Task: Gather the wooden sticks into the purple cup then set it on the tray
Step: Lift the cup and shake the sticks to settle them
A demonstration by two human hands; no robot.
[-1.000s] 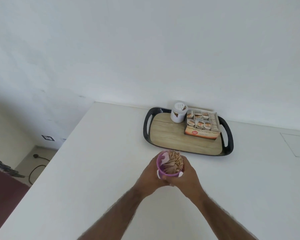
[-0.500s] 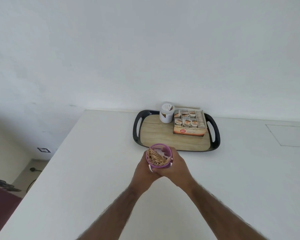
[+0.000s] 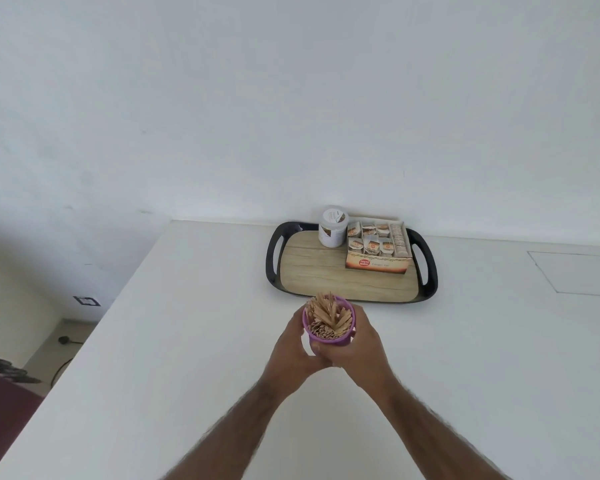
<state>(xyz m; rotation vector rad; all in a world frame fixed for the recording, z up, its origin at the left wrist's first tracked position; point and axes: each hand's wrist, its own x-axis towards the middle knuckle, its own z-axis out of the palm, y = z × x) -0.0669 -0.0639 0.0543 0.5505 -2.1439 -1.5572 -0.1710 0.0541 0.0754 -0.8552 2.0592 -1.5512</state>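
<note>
The purple cup [image 3: 329,337] is packed with several wooden sticks [image 3: 327,315] that poke above its rim. Both hands wrap it from the sides: my left hand [image 3: 291,348] on its left, my right hand [image 3: 362,344] on its right, fingers meeting below the cup. The cup hovers just short of the near edge of the tray [image 3: 272,258], a black-rimmed tray with a wood-look floor and handle slots at both ends.
On the tray's far side stand a white jar [image 3: 332,227] and an open box of sachets [image 3: 378,247]. The white counter [image 3: 187,341] ends at a left edge with the floor, a cable and a wall socket below. A wall rises behind the tray.
The sticks now stand higher in the cup and fan out. Both hands have kept hold of the cup near the tray's front edge while the view shifted.
</note>
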